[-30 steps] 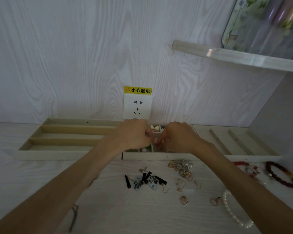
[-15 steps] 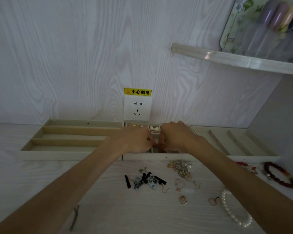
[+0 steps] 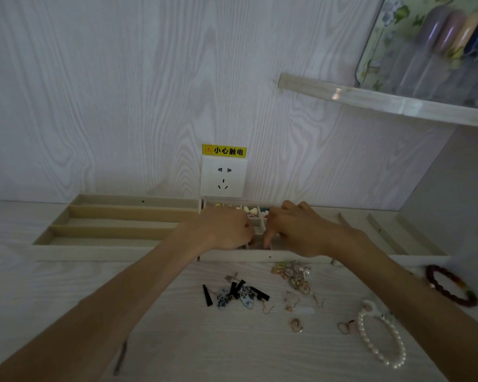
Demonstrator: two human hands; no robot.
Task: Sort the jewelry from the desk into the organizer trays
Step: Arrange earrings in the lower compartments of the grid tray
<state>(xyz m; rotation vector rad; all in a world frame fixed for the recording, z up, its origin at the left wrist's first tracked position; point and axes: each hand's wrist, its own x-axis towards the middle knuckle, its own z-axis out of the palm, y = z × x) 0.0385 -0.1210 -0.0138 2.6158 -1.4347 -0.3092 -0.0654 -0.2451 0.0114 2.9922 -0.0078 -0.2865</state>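
Both hands over the gridded middle tray, centre frame: left hand and right hand have fingers curled down into a front cell; can't tell what they hold. Loose on the pale woodgrain table: black bar earrings, gold rings, round pearl bracelet, dark red bead bracelet at right.

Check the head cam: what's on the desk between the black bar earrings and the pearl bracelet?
Head view shows loose pieces between the black bar earrings and the pearl bracelet: thin gold hook earrings, a gold ring, a small hoop.
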